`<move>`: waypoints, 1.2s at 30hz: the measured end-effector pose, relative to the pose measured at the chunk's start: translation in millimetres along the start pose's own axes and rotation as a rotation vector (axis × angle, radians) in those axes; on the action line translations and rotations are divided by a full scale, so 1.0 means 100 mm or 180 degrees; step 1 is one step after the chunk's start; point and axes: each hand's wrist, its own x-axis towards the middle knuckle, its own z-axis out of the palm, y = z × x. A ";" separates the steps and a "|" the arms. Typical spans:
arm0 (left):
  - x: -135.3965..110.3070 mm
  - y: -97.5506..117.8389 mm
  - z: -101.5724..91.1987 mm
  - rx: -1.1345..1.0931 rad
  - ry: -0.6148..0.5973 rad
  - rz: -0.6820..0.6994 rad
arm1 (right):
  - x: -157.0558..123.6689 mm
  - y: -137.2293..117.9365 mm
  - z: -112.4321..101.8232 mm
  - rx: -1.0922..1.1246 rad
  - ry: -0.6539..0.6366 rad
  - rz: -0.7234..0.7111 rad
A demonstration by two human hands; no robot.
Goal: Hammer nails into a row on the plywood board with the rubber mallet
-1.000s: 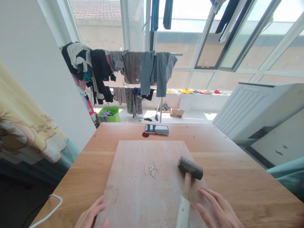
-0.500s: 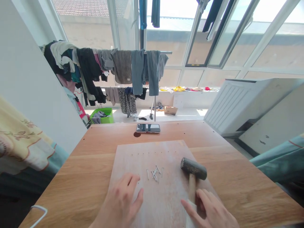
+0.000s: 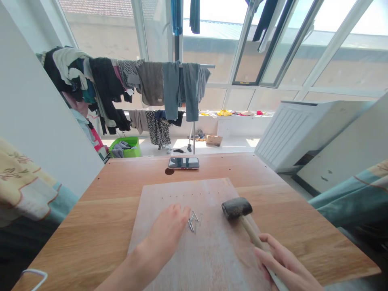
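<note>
1. Nails: small loose pile on the board, which lies on the bench. Some shafts cross.
2. Left hand: at 9 o'clock of the nails, back of hand up, fingers bent and bunched, partly closed. Fingertips partly hidden; can't tell if it has a nail, or even touches one.
3. Right hand: about 4 o'clock of the nails, fingers wrapped round the handle of the hammer. Hammer head between 2 and 3 o'clock of the nails, over the board; resting or lifted, can't tell.
4. Picking well, my read: pinch one shaft, thumb against fingertip. The outer nail at 3 o'clock of the pile looks freest; crossed ones would likely drag neighbours.
5. Thin shafts probably roll, so press lightly and lift straight up.
6. Best to leave the hammer head off to that side, clear of left fingers, until the pinch is firm.
</note>
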 end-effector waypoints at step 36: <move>1.53 0.23 0.37 -0.2940 0.1571 0.0695 | 0.22 0.15 -0.13 -0.0685 0.0052 -0.0147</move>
